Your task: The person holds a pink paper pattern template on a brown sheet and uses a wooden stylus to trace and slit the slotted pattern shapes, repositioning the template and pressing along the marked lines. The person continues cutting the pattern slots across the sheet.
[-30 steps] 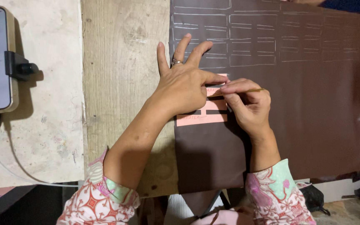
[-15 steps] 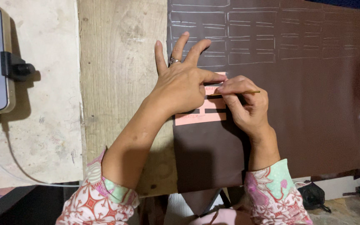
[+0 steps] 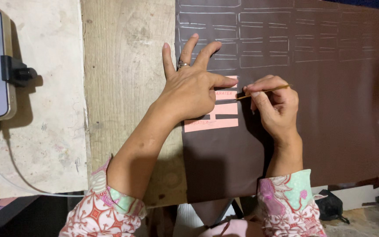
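In the middle of the frame, the left hand [image 3: 189,90] lies flat with fingers spread, pressing the pink card [image 3: 218,115] onto the brown sheet [image 3: 330,109] so it can't slip. The right hand [image 3: 275,107] pinches a thin pen [image 3: 264,91], its tip at the card's edge.

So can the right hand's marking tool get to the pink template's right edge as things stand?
Probably yes: the right hand holds the thin stick with its tip already beside the pink template, and the left hand pins only the template's left part.
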